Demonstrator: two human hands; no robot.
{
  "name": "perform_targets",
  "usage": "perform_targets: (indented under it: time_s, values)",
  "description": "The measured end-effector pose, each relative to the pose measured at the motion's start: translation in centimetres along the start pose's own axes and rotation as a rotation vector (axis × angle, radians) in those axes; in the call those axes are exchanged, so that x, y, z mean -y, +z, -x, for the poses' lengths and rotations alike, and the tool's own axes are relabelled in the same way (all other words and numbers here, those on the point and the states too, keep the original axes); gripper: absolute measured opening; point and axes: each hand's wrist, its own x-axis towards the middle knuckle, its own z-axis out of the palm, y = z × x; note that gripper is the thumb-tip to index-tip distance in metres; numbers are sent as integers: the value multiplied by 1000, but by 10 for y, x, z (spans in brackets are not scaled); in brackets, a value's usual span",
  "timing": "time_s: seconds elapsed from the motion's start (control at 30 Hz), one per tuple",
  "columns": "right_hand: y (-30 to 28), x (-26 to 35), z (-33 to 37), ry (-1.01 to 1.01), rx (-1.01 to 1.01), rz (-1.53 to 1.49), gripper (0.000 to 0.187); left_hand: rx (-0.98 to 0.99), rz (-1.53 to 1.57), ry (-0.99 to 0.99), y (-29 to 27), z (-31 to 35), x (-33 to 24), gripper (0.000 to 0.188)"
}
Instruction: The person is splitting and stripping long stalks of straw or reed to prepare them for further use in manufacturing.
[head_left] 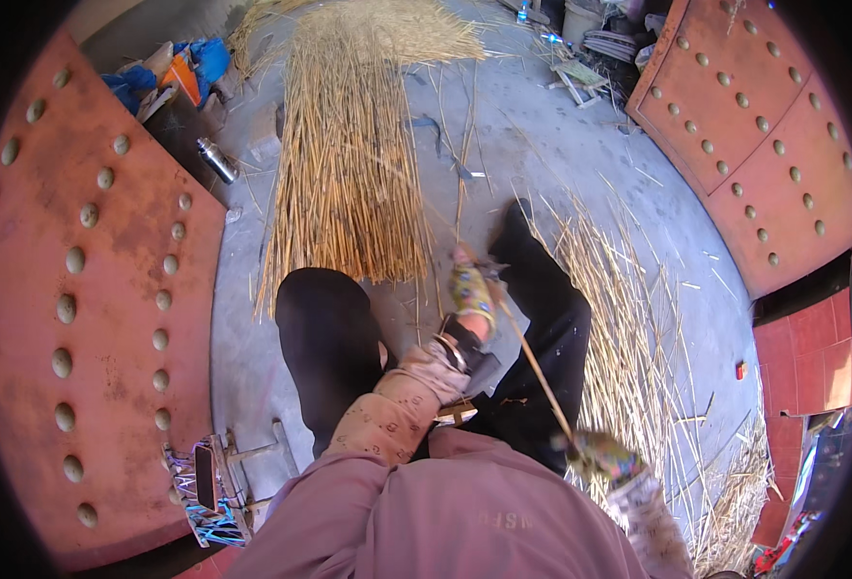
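A long thin reed stalk (534, 369) slants between my two hands, over my right leg. My left hand (472, 291), in a patterned glove, is closed around its upper part between my knees. Close by those fingers is a small dark piece, too blurred to name. My right hand (607, 457), gloved alike, grips the stalk's lower end beside my right hip; motion smears it slightly. A thick layer of brown reed stalks (349, 183) lies lengthwise beyond my left knee. Paler, looser stalks (628, 338) are heaped along my right leg.
Studded reddish door panels (107, 289) flank both sides. A metal flask (217, 160) lies at the left, and a sickle-like tool (431, 130) rests on the grey floor (677, 222) ahead. A phone (205, 476) stands in a holder at lower left.
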Motion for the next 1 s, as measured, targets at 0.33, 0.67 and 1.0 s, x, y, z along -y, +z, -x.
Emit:
perform_targets:
  time_s: [0.33,0.67,1.0]
  values:
    - [10,13,-38,-339,184,-338,24,-34,1,71,26,9,-27,43]
    - [12,53,-57,-421,95,-373,27,-31,-228,43,20,40,44,45]
    - [-97,-104,-74,-786,-33,232,21,-15,154,377,-12,-62,-144,43]
